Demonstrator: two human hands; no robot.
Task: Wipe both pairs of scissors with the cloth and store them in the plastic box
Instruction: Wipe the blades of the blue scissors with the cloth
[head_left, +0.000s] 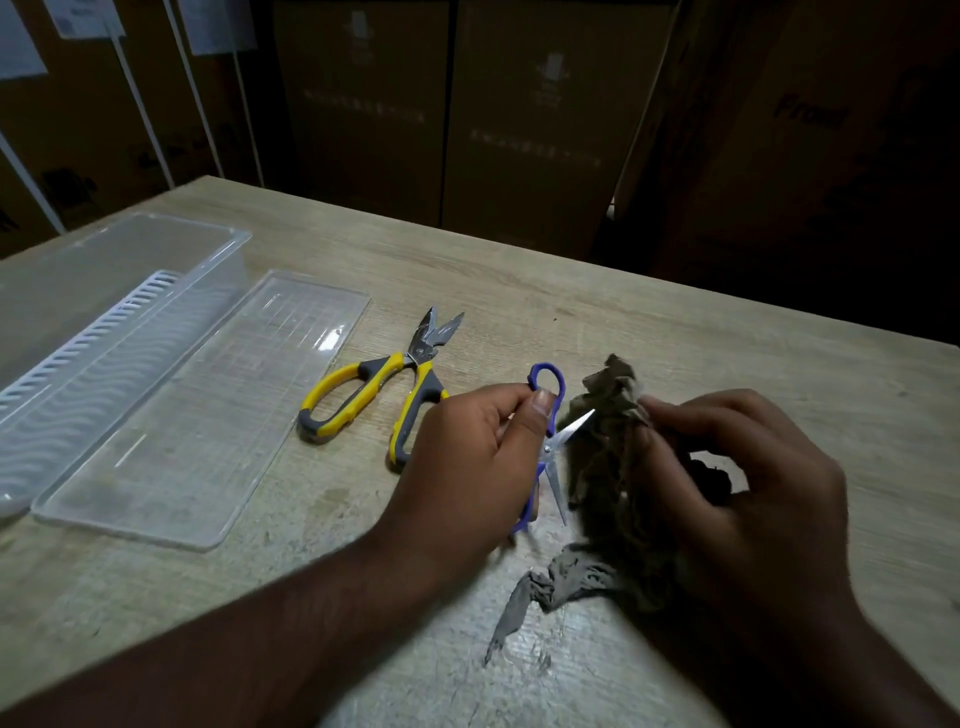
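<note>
Dim storeroom, stacked brown cardboard cartons (519, 130) behind a pale wood-grain tabletop (597, 312). Far left: long clear plastic box (156, 249), open, with a white slotted drain insert (88, 343) lying inside. Just beside it, to its right: flat clear plastic lid (208, 415), resting on the tabletop. Centre-left: yellow-and-grey heavy-duty scissors (379, 384), flat on the tabletop, blades slightly parted and pointing away, apart from the lid and near the left hand. Centre: left hand (467, 467), fingers curled, thumb and fingers pinching the handle of small purple-handled scissors (548, 441), held above the tabletop with steel blades spread open; upper blade tip touches the cloth. Right: crumpled grey-brown cloth (608, 467), bunched upright, a twisted tail trailing onto the tabletop below. Far right: right hand (753, 478), fingers curled round the cloth, gripping it against the blade.
</note>
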